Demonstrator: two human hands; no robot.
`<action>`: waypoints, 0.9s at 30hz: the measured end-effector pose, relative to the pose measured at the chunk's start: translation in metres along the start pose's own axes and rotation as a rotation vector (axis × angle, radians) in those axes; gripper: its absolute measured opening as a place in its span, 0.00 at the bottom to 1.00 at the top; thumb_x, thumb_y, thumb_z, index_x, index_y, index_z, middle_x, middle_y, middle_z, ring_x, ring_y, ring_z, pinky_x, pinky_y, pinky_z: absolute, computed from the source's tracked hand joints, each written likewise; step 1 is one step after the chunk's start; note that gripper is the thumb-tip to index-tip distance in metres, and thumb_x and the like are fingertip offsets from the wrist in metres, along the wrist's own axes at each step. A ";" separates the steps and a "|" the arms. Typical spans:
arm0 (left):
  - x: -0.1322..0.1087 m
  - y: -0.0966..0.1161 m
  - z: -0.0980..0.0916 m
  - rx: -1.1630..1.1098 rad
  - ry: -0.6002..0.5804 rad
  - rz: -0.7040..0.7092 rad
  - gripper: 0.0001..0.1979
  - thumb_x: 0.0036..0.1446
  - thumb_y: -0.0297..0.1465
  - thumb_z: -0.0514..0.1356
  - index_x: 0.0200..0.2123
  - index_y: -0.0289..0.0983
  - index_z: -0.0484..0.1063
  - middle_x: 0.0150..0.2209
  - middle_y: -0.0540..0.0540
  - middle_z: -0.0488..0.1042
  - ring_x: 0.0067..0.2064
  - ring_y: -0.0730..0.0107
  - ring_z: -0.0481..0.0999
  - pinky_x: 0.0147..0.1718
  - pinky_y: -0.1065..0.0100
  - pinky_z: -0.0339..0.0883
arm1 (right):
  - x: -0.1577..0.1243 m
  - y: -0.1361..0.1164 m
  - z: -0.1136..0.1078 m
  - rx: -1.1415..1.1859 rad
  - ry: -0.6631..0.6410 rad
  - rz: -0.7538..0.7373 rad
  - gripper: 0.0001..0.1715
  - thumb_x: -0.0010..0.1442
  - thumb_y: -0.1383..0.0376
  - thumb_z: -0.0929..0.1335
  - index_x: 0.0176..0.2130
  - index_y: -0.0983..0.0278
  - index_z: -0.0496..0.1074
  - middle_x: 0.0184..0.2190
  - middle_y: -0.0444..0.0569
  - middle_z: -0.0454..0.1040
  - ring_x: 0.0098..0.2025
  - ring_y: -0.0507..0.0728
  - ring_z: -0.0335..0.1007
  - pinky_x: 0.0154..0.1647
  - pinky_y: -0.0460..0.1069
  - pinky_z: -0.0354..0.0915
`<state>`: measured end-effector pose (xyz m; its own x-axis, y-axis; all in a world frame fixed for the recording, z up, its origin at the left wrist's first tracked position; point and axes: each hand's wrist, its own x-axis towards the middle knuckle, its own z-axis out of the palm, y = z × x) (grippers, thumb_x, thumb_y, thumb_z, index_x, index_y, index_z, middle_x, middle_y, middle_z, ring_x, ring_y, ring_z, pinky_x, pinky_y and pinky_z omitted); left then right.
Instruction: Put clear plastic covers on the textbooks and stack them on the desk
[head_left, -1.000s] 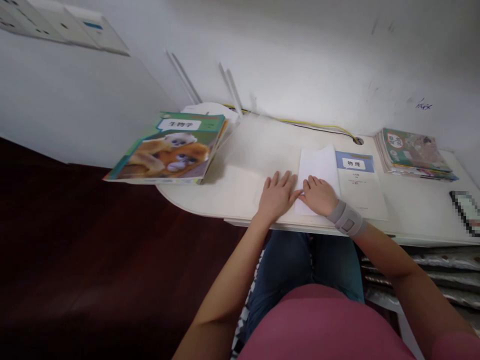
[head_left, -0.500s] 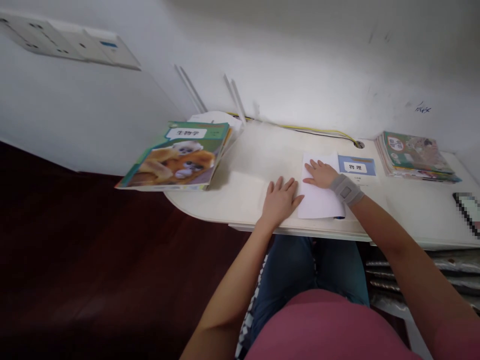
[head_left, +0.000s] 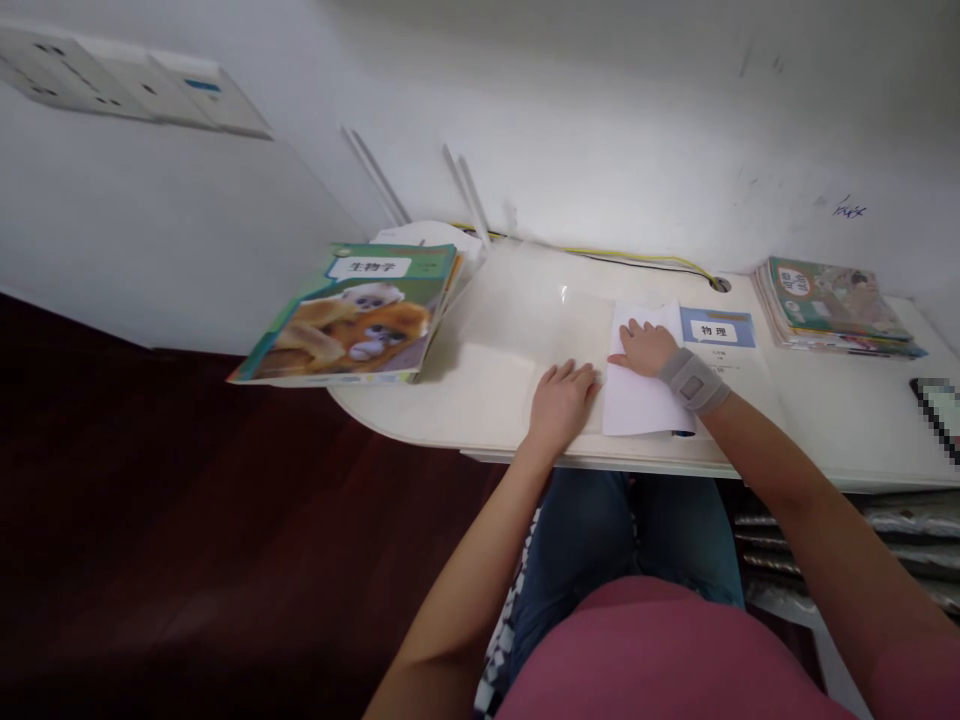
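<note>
A book with a blue and white cover [head_left: 718,328] lies on the white desk [head_left: 480,400], its left part under a white sheet [head_left: 649,405]. My right hand [head_left: 646,348], with a grey band at the wrist, rests on the upper part of the sheet, fingers spread and slightly bent, holding nothing. My left hand [head_left: 562,405] lies on the desk just left of the sheet, empty, its fingers a little apart. A sheet of clear film seems to lie on the desk beyond my left hand; its edges are hard to make out.
At the left end sits a stack of books with monkeys on the top cover [head_left: 352,325], jutting past the desk edge. Behind it stand white antennas [head_left: 465,195]. Another book stack [head_left: 836,305] and a phone [head_left: 937,410] are on the right. Cables [head_left: 637,258] run along the wall.
The fingers of my right hand have bent a little on the sheet. My left hand's fingers have drawn closer together and its thumb has tucked in. The view has shifted slightly.
</note>
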<state>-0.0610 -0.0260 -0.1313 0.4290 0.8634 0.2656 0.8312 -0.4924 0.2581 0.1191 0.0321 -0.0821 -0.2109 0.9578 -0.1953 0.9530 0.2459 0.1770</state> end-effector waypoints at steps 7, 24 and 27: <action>0.001 -0.006 0.008 -0.036 0.017 0.009 0.18 0.67 0.30 0.46 0.52 0.35 0.70 0.52 0.39 0.75 0.60 0.55 0.66 0.57 0.51 0.60 | -0.006 0.005 0.003 -0.016 0.020 -0.012 0.31 0.66 0.53 0.56 0.59 0.70 0.61 0.60 0.65 0.62 0.56 0.69 0.63 0.52 0.59 0.59; 0.000 -0.006 0.001 -0.160 0.102 -0.011 0.17 0.64 0.31 0.48 0.52 0.34 0.68 0.57 0.38 0.70 0.61 0.56 0.66 0.58 0.51 0.59 | -0.001 0.002 0.010 0.029 0.052 -0.144 0.31 0.68 0.59 0.52 0.65 0.71 0.52 0.67 0.61 0.50 0.67 0.65 0.47 0.63 0.62 0.49; -0.001 -0.005 0.001 -0.145 0.081 -0.012 0.21 0.64 0.37 0.50 0.56 0.33 0.65 0.59 0.36 0.67 0.62 0.55 0.63 0.59 0.51 0.57 | 0.001 0.000 0.009 0.042 0.045 -0.152 0.31 0.68 0.59 0.52 0.66 0.71 0.51 0.68 0.61 0.48 0.68 0.64 0.46 0.64 0.62 0.47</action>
<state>-0.0649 -0.0245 -0.1334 0.3847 0.8604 0.3341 0.7740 -0.4980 0.3912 0.1206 0.0319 -0.0912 -0.3616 0.9161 -0.1733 0.9175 0.3827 0.1084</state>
